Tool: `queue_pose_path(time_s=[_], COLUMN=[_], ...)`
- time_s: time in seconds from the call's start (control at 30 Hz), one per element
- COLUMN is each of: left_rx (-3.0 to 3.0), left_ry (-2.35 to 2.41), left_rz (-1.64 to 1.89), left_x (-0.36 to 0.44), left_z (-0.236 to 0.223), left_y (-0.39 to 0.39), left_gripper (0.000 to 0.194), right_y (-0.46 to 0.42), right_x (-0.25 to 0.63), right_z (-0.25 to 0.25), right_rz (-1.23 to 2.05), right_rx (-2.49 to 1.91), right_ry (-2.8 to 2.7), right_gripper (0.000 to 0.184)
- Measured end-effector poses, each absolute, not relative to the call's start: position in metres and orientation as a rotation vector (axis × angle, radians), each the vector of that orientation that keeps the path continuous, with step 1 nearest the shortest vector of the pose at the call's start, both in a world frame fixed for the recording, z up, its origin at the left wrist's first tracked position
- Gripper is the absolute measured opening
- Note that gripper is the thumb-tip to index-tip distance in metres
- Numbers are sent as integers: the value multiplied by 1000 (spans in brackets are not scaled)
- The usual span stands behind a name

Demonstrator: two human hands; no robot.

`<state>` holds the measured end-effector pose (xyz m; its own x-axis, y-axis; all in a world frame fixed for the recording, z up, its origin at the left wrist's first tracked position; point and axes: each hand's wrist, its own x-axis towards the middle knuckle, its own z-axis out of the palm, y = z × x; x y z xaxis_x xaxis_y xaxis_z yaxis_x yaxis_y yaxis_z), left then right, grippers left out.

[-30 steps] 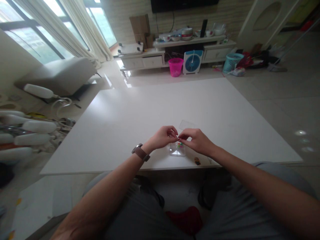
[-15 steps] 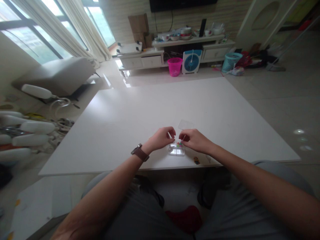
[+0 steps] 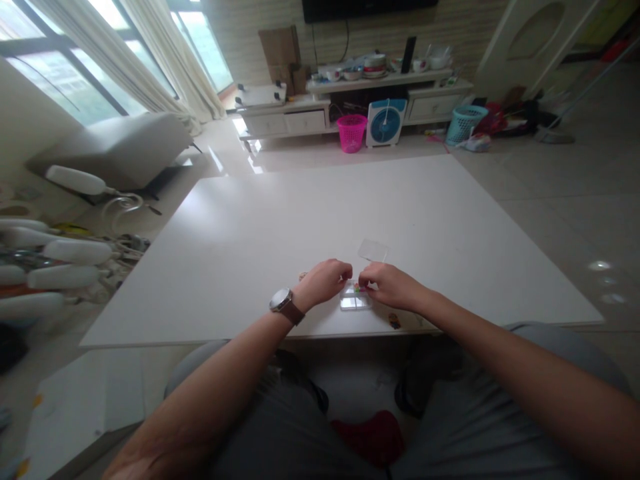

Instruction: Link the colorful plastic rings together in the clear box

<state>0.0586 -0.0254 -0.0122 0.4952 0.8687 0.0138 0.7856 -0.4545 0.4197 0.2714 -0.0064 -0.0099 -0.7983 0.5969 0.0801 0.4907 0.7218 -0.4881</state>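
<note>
A small clear plastic box (image 3: 355, 303) with a divider lies near the front edge of the white table. Small colourful pieces (image 3: 357, 288) show in its far part, too small to name. My left hand (image 3: 327, 280) is at the box's far left corner, fingers curled and pinched together. At the far right corner my right hand (image 3: 390, 285) pinches beside the colourful pieces. Whatever either set of fingertips holds is hidden. Just beyond the hands lies a flat clear lid (image 3: 373, 251). A little yellow and dark figure (image 3: 394, 321) lies right of the box.
The white table (image 3: 300, 213) stretches away in front of me. A small brownish item (image 3: 303, 275) peeks out behind my left wrist. Past the table stand a pink basket (image 3: 351, 133), a blue fan (image 3: 385, 123) and a teal basket (image 3: 465, 125). White lamp arms (image 3: 77, 251) are at the left.
My left hand has turned over and its fingers have closed more, coming down toward the box. My right hand has dipped slightly, its fingers closer to the colourful pieces.
</note>
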Motion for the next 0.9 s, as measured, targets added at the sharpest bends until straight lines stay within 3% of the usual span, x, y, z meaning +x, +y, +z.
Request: queue_pose_path(time_s=[0.5,0.9], left_rx=[2366,2383], left_ry=[1390,1383], left_rz=[321,305], left_x=[60,60], left_z=[-8,-9], left_y=[-26,-26], left_gripper=[22,21], right_y=[-9,-12], right_x=[270,273], right_z=[-4,3], right_rz=[474,363], right_rx=[-1057,-1069], right_ry=[-2782,-2909], right_gripper=[10,20])
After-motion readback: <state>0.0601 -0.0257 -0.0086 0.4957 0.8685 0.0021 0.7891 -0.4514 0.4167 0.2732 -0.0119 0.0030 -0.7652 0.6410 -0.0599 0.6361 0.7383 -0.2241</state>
